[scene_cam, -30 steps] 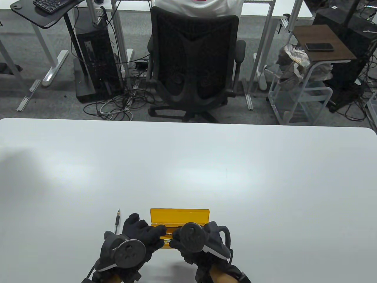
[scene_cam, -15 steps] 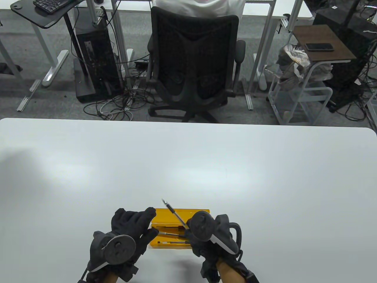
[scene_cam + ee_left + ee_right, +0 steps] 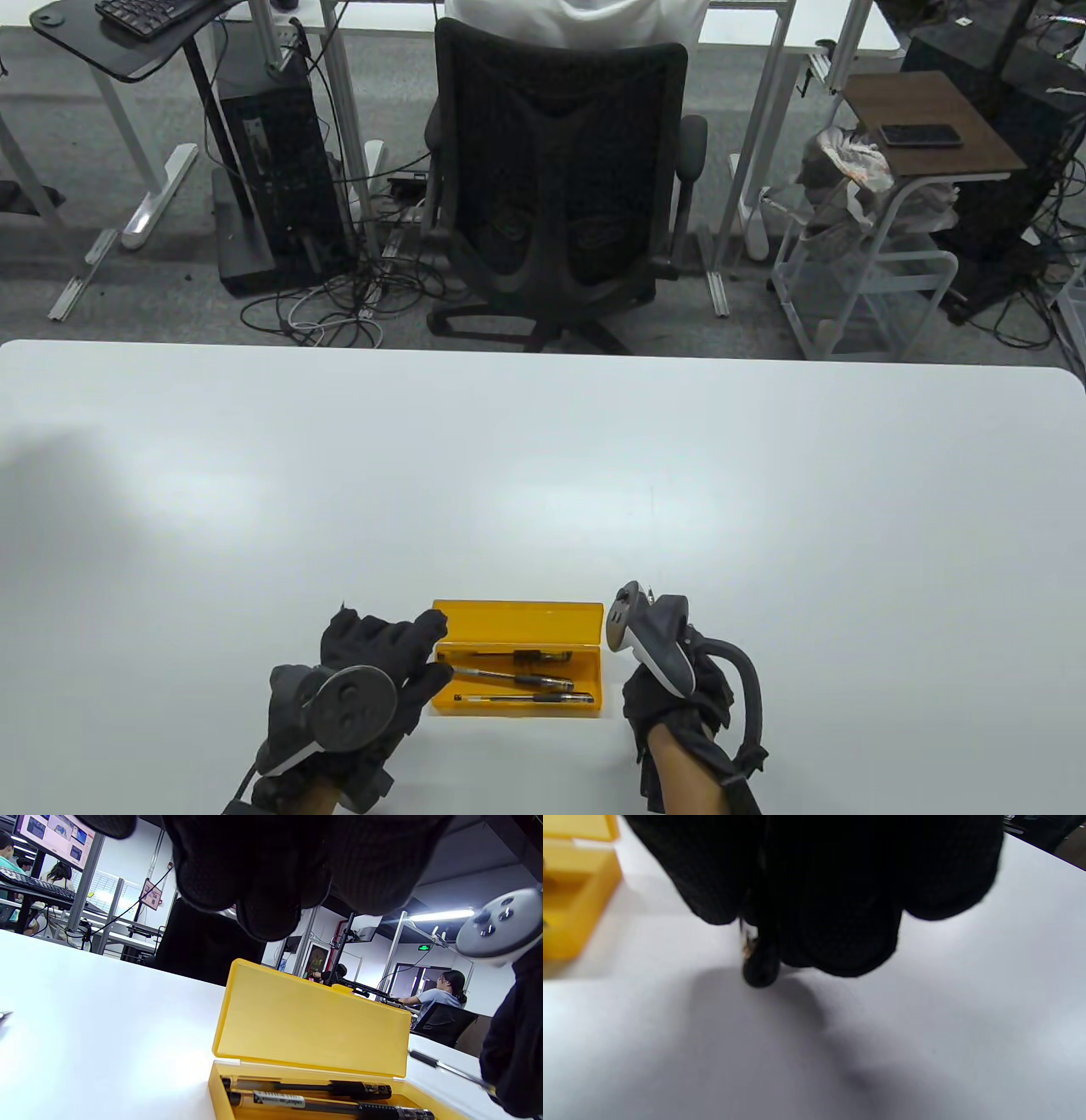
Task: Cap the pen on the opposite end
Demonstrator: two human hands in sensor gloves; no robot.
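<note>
A yellow pen case [image 3: 517, 618] lies open near the table's front edge, its lid standing up at the back. Two black pens [image 3: 519, 688] lie inside; they also show in the left wrist view [image 3: 314, 1094]. My left hand [image 3: 399, 658] has its fingers spread, with the fingertips [image 3: 434, 626] touching the case's left end. My right hand [image 3: 657, 696] is just right of the case, curled around a dark pen [image 3: 445, 1067]. The pen's end [image 3: 759, 969] pokes out below the fingers, above the table. No separate cap is visible.
The wide white table [image 3: 543, 475] stretches far beyond the case. A small dark tip [image 3: 342, 606] of another pen shows behind my left hand. An office chair [image 3: 556, 178] stands past the far edge.
My right hand lifted a pen out of the case and carried it to the case's right side, turning over. My left hand stayed at the case's left end.
</note>
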